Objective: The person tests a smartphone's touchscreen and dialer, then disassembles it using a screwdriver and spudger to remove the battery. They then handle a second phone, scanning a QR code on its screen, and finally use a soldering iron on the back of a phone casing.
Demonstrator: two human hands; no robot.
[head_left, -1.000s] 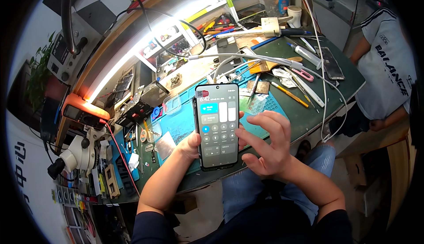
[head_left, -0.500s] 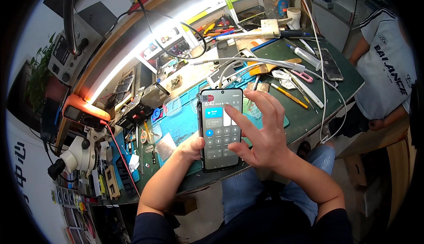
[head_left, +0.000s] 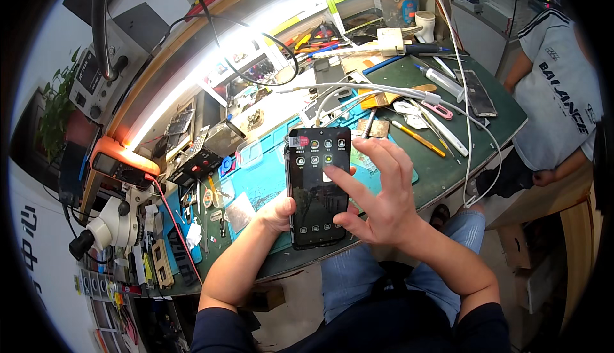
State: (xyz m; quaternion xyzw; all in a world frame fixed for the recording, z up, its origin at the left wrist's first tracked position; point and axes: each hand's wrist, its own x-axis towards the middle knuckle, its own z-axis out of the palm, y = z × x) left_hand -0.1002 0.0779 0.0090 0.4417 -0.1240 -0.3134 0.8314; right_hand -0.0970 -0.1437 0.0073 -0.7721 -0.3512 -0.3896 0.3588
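A black smartphone (head_left: 313, 206) stands nearly upright in the picture, its screen lit with rows of app icons on a dark background. My left hand (head_left: 279, 211) grips it by the left edge, thumb along the side, the other fingers hidden behind it. A small sticker is on the phone's top left corner. My right hand (head_left: 384, 199) is over the screen's right side with its fingers spread. Its index fingertip is at the middle of the screen; whether it touches the glass I cannot tell. A white cable (head_left: 377, 87) runs across the bench behind the phone's top.
Beneath the phone lies a blue work mat (head_left: 252, 177) on the green bench. A yellow pen (head_left: 419, 138), a brush (head_left: 384, 99) and a loose phone screen (head_left: 476, 94) lie to the right. An orange multimeter (head_left: 125, 160) and a microscope (head_left: 105, 228) stand left. A person (head_left: 559, 91) is at right.
The phone's screen has gone from a grey panel of setting tiles to dark rows of app icons. My right index fingertip has moved down the screen. My left hand keeps its grip.
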